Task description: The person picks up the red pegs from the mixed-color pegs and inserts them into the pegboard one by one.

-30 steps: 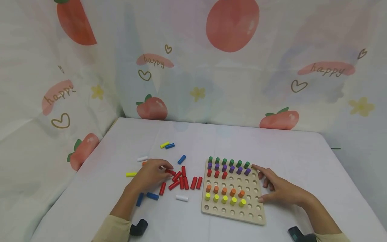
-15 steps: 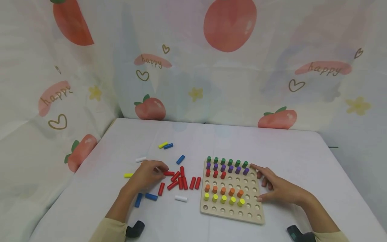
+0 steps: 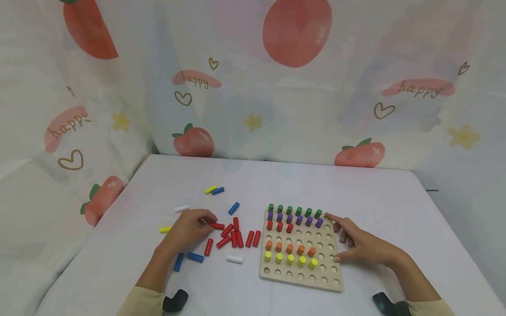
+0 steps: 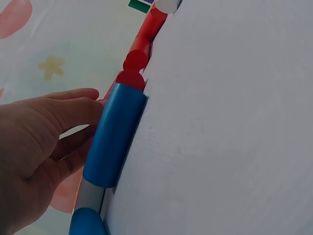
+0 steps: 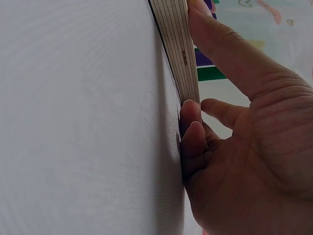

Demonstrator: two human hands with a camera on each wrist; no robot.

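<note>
My left hand [image 3: 191,228] pinches the left end of a red peg [image 3: 218,226] lying on the white table, its thumb and index finger at that end. Several loose red pegs [image 3: 233,239] lie just right of it. My right hand [image 3: 363,241] rests at the right edge of a wooden peg board [image 3: 304,238], its index finger at the far corner and its thumb lower down. The right wrist view shows fingertips against the board's side [image 5: 176,44]. Green, purple, red, orange and yellow pegs stand in rows in the board.
Blue pegs [image 3: 195,257] and a white peg [image 3: 235,259] lie nearer me. A yellow peg [image 3: 211,189] touches a blue one at the back. A large blue peg [image 4: 116,134] fills the front of the left wrist view. A patterned cloth [image 3: 276,109] hangs behind.
My left hand has drawn slightly left, and the red peg at its fingertips has turned to lie nearly crosswise. The orange peg is now hidden. My right hand stays at the board; the head view shifted slightly.
</note>
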